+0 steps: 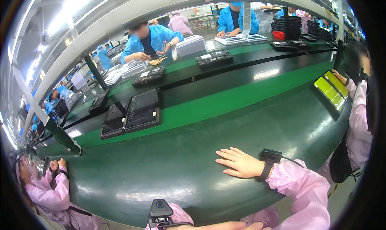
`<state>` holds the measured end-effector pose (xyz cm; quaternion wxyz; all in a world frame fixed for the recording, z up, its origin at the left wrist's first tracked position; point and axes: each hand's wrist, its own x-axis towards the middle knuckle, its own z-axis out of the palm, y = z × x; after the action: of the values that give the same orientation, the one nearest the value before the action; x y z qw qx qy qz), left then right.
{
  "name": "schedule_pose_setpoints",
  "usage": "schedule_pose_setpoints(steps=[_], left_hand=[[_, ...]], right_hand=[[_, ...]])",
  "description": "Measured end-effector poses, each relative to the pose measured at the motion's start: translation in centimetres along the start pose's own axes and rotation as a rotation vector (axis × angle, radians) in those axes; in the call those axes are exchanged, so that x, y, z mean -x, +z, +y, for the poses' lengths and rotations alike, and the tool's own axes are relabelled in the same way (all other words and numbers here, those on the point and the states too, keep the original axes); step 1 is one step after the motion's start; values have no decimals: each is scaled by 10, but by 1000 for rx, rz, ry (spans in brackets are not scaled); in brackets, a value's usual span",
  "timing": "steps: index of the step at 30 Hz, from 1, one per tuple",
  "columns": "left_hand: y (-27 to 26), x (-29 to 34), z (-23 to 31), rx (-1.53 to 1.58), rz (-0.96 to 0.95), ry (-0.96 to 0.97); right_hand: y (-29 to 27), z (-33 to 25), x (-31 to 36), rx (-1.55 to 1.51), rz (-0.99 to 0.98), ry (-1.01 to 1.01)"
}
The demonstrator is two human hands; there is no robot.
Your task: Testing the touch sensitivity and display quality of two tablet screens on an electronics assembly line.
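My right hand (243,164) lies on the dark green table (161,169), palm down with the fingers spread, and nothing is in it. A dark strap with a small black box (271,155) is around that wrist, over a pink striped cuff. My left hand (219,226) is low at the bottom edge, in front of my body; its fingers are mostly cut off by the frame. A black device (161,210) sits on the left wrist. Neither hand touches any loose item that I can see.
An open black case (140,111) rests on the bright green strip beyond the table. At the right, a co-worker's hand touches a case with yellow-green panels (323,91). Another pink-sleeved person sits at the left. Across, blue-coated people work beside black cases (148,76) and white stacks (191,46).
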<state>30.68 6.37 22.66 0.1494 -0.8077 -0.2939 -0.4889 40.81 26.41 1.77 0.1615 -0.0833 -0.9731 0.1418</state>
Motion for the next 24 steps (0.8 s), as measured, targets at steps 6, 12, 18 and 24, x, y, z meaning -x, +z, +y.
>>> schedule_pose_setpoints(steps=[6,12,18,24], left_hand=[[21,-15,-67,-255,644,893],[16,-4,-53,-103,543,625],[-3,-2,-19,-59,188,66],[-3,1,-54,763,-45,58]], right_hand=[[4,0,-2,-4,5,-16],[4,2,-1,-5,15,-22],[4,-2,-3,1,4,-11],[4,3,0,11,-3,7]])
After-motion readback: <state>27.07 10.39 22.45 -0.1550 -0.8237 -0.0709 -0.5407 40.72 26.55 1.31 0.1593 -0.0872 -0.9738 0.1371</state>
